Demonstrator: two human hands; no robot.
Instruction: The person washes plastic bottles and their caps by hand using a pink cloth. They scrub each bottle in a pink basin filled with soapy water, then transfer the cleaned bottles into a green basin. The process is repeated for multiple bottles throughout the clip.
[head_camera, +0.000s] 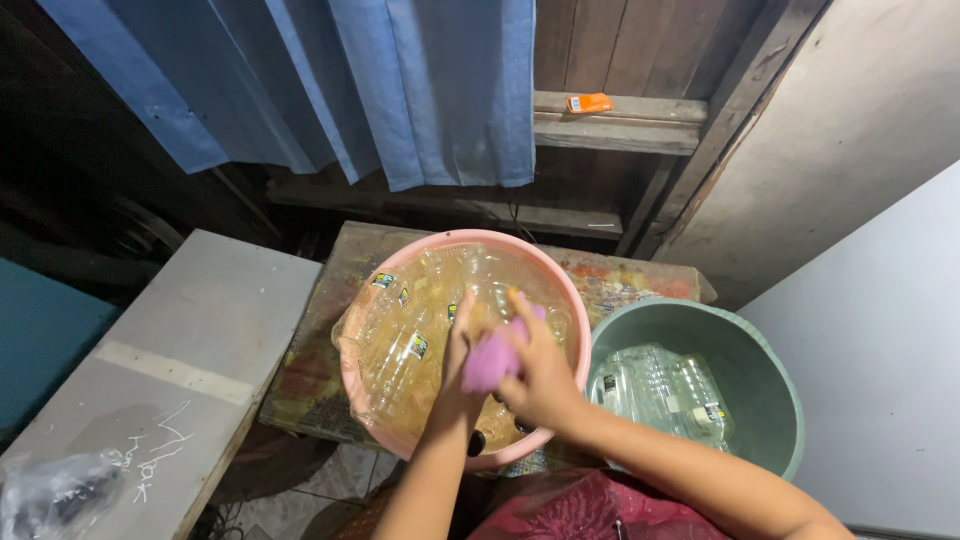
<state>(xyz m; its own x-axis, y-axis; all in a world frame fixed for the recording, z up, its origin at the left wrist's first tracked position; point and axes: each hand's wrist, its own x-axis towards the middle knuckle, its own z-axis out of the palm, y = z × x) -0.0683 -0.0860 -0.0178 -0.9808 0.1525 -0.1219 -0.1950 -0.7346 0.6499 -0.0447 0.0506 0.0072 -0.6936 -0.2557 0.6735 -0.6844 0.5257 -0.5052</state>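
A: Right, scrubbing step. Both hands over pink basin (352, 385), which sits on worn wooden surface (330, 300).

B: Grip state?

A: Right hand (540, 375) closed around purple sponge (490, 362), fingers wrapped over the top. Left hand (462, 350) pressed against the sponge's far side, seemingly steadying a clear plastic bottle (410, 345) underneath; can't tell how tightly closed, palm hidden.

B: Bottle location?

A: Inside pink basin, among many more clear bottles in yellowish water. Exact one being worked: mostly hidden behind the hands.

B: Other basin?

A: Green basin (770, 380), just beside the pink one on the right, rims near or touching. Holds a few clear bottles (660, 390), clearer water. Looks like the rinse side, judging by contents.

B: Next move needs?

A: Probably: finish wiping, keep a firm hold on the slippery bottle, lift clear of the pink rim, shift right into green basin. Short reach, low risk beyond a slip or splash.
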